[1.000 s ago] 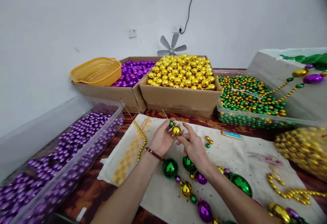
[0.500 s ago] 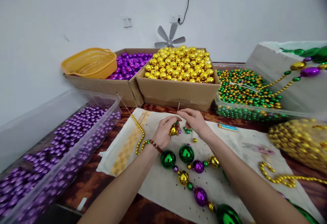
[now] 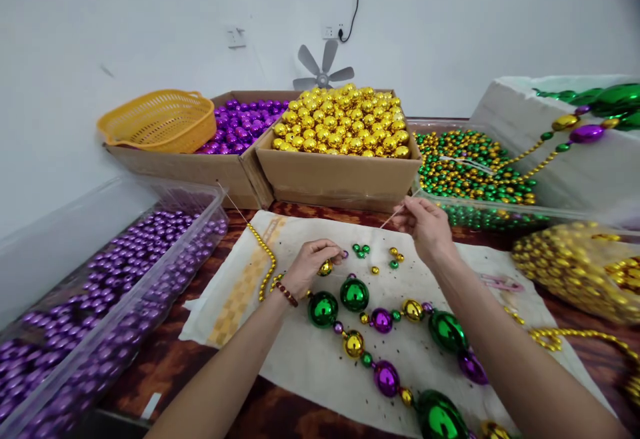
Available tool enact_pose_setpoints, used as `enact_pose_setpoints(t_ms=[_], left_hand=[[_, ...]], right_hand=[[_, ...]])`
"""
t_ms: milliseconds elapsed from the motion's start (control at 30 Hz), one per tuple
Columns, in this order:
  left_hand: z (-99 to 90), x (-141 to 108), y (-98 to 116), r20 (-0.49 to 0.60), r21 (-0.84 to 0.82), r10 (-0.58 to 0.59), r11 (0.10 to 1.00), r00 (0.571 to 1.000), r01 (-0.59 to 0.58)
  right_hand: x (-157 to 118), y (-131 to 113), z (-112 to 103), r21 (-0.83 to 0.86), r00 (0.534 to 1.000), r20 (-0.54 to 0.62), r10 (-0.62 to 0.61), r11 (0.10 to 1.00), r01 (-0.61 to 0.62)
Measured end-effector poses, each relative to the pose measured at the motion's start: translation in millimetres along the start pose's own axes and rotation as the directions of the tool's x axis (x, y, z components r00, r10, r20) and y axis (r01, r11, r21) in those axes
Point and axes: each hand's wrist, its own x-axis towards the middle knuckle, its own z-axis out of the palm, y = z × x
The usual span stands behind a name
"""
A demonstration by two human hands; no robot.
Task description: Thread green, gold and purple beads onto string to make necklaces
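My left hand (image 3: pixel 311 267) is closed over the cloth, its fingertips pinching small beads. A gold bead (image 3: pixel 325 267) shows under the fingers and a small purple bead (image 3: pixel 345 254) at their tips. My right hand (image 3: pixel 426 224) is raised to the right, closed on a thin pale string (image 3: pixel 390 217) that sticks out on both sides of the fingers. Just below the hands lies a strand of large beads, with a green bead (image 3: pixel 354 294) and a purple bead (image 3: pixel 387 377) among them. Loose small green beads (image 3: pixel 361 250) and a gold bead (image 3: pixel 375 270) rest between the hands.
A box of gold beads (image 3: pixel 335 175) and a box of purple beads (image 3: pixel 190 171) stand behind the cloth (image 3: pixel 295 359). A clear bin (image 3: pixel 100 352) of purple beads is at left. At right are a green-and-gold bead bin (image 3: pixel 470 165) and a bag of gold beads (image 3: pixel 565 272).
My right hand has moved away from my left, to the right and slightly up, with the string in its fingers. My left hand has shifted slightly left, uncovering loose beads on the cloth.
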Motion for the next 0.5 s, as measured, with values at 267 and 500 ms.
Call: enact_pose_setpoints(t_ms=[267,500], left_hand=[[-20.1,-12,11,-0.110,-0.252,0.007,0.967,0.994,-0.034],[-35.5,-12,16,-0.227,-0.237,0.029,0.968,0.974,-0.084]], right_hand=[[5,15,-89,-0.787,0.976,0.195,0.096,0.609,0.098],[-1,41,-99,-0.944,0.964,0.183,0.195,0.308,0.117]])
